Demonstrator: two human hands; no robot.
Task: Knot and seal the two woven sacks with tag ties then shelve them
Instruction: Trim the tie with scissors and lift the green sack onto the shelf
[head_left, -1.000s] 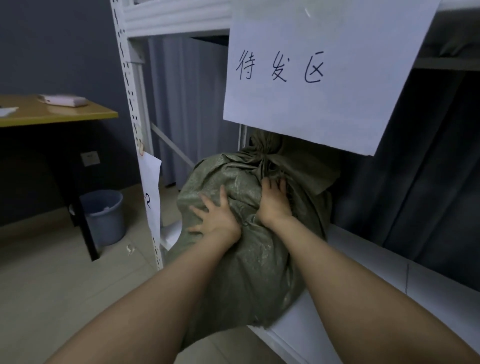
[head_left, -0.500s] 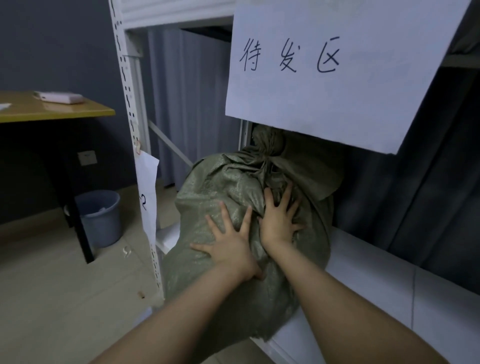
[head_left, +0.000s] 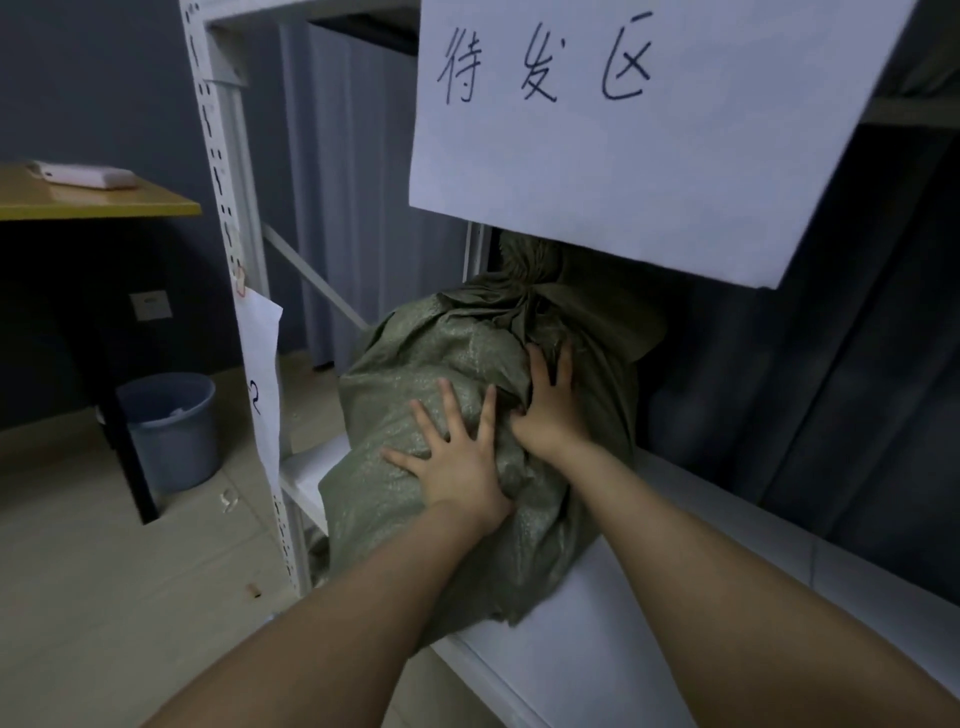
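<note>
Judging by present condition, the green woven sack (head_left: 457, 364) is knotted at its neck (head_left: 530, 275) and sits on the white shelf (head_left: 649, 623) beneath the paper sign (head_left: 649, 156), its lower end overhanging the shelf's front edge. Shelving of this one therefore appears nearly complete, though a tag tie cannot be made out and only one sack is in view. The left hand (head_left: 457, 462) lies flat on the sack's front with fingers spread wide, and the right hand (head_left: 545, 410) presses just beside it, higher up below the knot, fingers extended against the fabric; neither hand grips anything.
</note>
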